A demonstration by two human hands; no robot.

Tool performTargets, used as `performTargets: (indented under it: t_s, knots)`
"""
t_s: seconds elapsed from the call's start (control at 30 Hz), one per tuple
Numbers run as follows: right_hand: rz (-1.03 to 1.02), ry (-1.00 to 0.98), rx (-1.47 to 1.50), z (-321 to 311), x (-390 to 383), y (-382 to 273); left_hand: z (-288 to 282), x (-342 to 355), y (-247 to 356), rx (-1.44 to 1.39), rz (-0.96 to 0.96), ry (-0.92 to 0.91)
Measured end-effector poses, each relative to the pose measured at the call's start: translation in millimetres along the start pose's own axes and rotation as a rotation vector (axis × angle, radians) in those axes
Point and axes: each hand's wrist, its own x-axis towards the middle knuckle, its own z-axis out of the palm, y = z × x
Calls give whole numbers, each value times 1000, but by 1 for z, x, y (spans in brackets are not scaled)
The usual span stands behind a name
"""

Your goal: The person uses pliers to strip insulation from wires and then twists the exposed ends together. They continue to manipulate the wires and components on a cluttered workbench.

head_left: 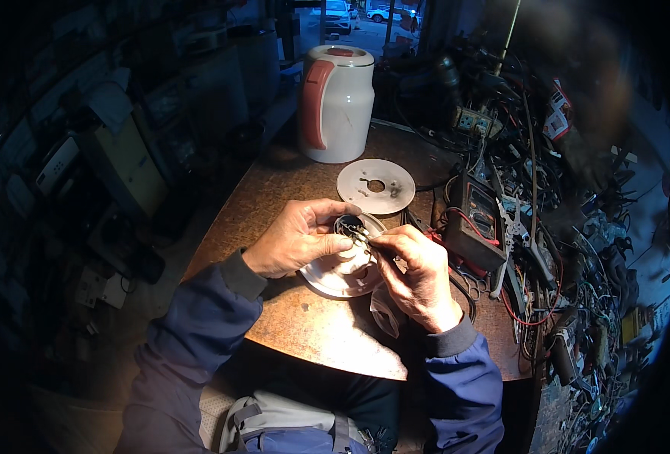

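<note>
My left hand point(293, 234) is closed on a small round housing point(348, 221) with a dark inside and fine wires or pins in it, gripping its rim between thumb and fingers. At the housing's right side, the fingertips of my right hand point(420, 280) are pinched together. What they grip, if anything, is too small to make out. Beneath both hands lies a round white plate point(333, 283), partly hidden by them. Whether the housing is joined to that plate, I cannot tell. Just beyond is a flat white disc point(397, 178) with a central hole and slots.
A white jug-shaped kettle point(352, 106) with a red handle stands at the table's far end. To the right are a dark multimeter point(475, 219) with red leads, pliers point(511, 234) and heaped cables. Some clear plastic point(384, 314) lies below my right hand. The wooden table point(305, 325) has a rounded near edge.
</note>
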Motion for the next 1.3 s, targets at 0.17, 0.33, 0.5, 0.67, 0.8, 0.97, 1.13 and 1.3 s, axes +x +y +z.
performTargets:
  t_s: [0.17,0.33,0.5,0.67,0.8,0.97,1.13,1.3]
  knots:
    - [21,5,-45,2,-4,3,0,-1,0,32,11,7]
    - [25,4,-41,4,-5,3,3,-1,1,108,36,14]
    - [27,-3,-39,3,-4,0,3,-2,4,104,4,7]
    - [437,133,432,-1,-1,-1,2,3,4,-20,25,52]
    - [536,118,398,-10,-4,18,-10,4,0,8,29,91]
    - [596,-25,373,-7,-3,15,-10,3,2,12,17,105]
    - [611,-117,329,-4,-4,16,-5,2,6,4,55,66]
    - [620,-116,436,-3,-3,12,-4,2,9,-40,36,76]
